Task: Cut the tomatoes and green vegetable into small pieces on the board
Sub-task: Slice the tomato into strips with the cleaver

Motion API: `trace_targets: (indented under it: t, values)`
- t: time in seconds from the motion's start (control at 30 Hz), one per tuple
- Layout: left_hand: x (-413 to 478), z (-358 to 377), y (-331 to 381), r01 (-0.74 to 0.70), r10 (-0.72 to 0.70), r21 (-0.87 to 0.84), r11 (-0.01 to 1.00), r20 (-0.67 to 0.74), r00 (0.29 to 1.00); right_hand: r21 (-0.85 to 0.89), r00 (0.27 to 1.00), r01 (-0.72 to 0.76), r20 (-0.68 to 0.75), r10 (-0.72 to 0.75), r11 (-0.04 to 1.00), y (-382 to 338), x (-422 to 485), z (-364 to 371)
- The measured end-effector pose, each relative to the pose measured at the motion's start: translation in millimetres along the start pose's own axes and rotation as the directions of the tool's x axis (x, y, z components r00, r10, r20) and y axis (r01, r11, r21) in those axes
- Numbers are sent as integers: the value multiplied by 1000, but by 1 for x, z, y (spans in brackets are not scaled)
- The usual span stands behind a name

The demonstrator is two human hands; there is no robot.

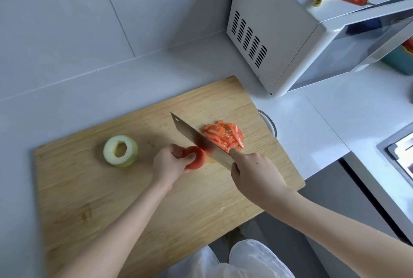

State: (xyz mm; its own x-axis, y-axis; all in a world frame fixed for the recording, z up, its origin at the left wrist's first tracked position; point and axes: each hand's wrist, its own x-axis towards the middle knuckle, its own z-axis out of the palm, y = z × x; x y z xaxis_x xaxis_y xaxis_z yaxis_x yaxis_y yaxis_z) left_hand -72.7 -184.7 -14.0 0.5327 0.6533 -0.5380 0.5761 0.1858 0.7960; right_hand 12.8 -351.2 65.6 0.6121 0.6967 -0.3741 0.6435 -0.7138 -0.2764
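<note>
**A:** Looking down from the head view, the right hand [254,172] is clenching its fingers round the handle of the cleaver [196,136], forefinger stretching along the side of the blade.

**B:** And the left hand [167,161] is curling fingers and thumb round the remaining tomato chunk [196,161], pinning it near the middle of the board [111,199], just left of the steel.

**A:** The blade is slanting from far left to near right. It's blurring where it meets the chunk, so I'm not calling the contact exactly.

**B:** The cut tomato strips [223,134] are piling up right of the blade. The green vegetable [120,151], a pale hollowed ring, is sitting uncut well to the left.

**A:** What's worrying you here?

**B:** That chunk is getting small, so the holding fingertips are sitting very near the edge. If a knuckle is sticking out as the blade is dropping, that's a nick.

**A:** And wet tomato skin is looking slippery to me. If the chunk is sliding under pressure, the blade is skating toward the thumb.

**B:** Also, the board's right corner is hanging past the counter edge, so hard chopping there is risking a wobble.
</note>
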Motion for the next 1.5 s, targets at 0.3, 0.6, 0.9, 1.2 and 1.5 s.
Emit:
trace_targets:
  t: [0.3, 0.6, 0.9, 1.2, 1.5]
  values:
    - [-1, -7, -5, 25, -25, 4, 1000, -1, 1000, -13, 993, 21, 114, -19, 1000, -14, 7, -6]
    - [-10, -23, -16, 9, -10, -22, 1000, -56, 998, 137, 999, 20, 48, -27, 990, -44, 46, 46]
    - [-10, -25, -16, -10, 9, -21, 1000, -32, 999, 41, 998, 55, 35, -56, 998, -28, 5, 16]
    - [-8, -25, -20, -42, 43, 42, 998, -32, 999, -31, 991, 36, 128, -32, 999, -23, -3, 5]
    - [-15, -26, -16, -38, 38, 12, 999, -39, 999, 105, 998, 14, 52, -20, 994, -41, 34, 47]
